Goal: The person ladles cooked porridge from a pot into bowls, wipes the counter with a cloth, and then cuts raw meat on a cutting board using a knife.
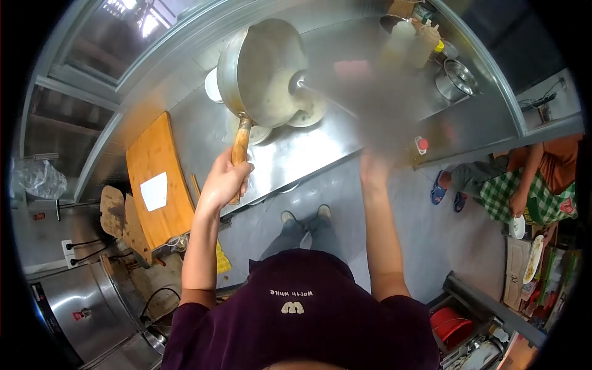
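The left hand (225, 180) has its fingers wrapped round one wooden handle (241, 143), rounded and worn, of a single pan (229, 74). The right hand (375, 171) meets a grey blur; whether its fingers are spread or pinching, I cannot tell. Deep, round, dull metal, the pan tilts above the shiny steel tabletop (280, 169), over two bowls (319, 116), pale liquid (279, 92) inside. One metal ladle (298, 82) shows at its lip. Farther out: one lidded pot (453, 86), one smooth wooden board (163, 216).
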Demonstrator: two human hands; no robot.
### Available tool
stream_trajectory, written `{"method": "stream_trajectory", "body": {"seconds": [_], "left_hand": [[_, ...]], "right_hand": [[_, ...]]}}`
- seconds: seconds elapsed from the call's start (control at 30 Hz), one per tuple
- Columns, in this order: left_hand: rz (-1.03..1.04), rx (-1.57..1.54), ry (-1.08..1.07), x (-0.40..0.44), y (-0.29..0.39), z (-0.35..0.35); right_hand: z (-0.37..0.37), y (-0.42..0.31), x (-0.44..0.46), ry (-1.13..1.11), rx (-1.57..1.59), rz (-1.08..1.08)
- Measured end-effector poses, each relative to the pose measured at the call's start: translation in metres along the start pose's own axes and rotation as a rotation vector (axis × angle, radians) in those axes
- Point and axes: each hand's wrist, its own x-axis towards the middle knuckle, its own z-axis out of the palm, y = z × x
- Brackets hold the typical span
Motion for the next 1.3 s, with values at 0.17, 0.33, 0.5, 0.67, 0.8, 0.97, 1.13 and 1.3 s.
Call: {"method": "stream_trajectory", "body": {"seconds": [0.17, 0.33, 0.5, 0.67, 0.8, 0.97, 1.13, 1.3], "left_hand": [[0.021, 0.017, 0.037, -0.004, 0.002, 0.008], [0.024, 0.037, 0.032, -0.005, 0.006, 0.007], [0.046, 0.021, 0.047, -0.002, 0.0, 0.008], [-0.003, -0.214, -0.048, 0.003, -0.006, -0.004], [-0.026, -0.394, -0.099, 0.007, -0.021, -0.014], [-0.059, -0.532, -0.137, 0.001, -0.035, -0.035], [-0.059, -0.474, -0.016, -0.023, -0.041, -0.055], [0.023, -0.289, 0.127, -0.038, -0.057, -0.063]], "right_hand": [[-0.004, 0.01, 0.008, -0.011, -0.083, 0.011], [0.004, 0.014, 0.01, -0.042, -0.044, 0.035], [-0.016, 0.024, 0.02, -0.032, -0.061, 0.022], [-0.018, 0.011, 0.02, -0.045, -0.036, 0.053], [-0.024, 0.008, 0.023, -0.078, -0.023, 0.056], [0.006, -0.006, 0.007, -0.085, 0.109, 0.117], [0.028, 0.033, -0.018, -0.201, -0.018, 0.215], [0.046, 0.068, -0.046, -0.234, -0.115, 0.337]]}}
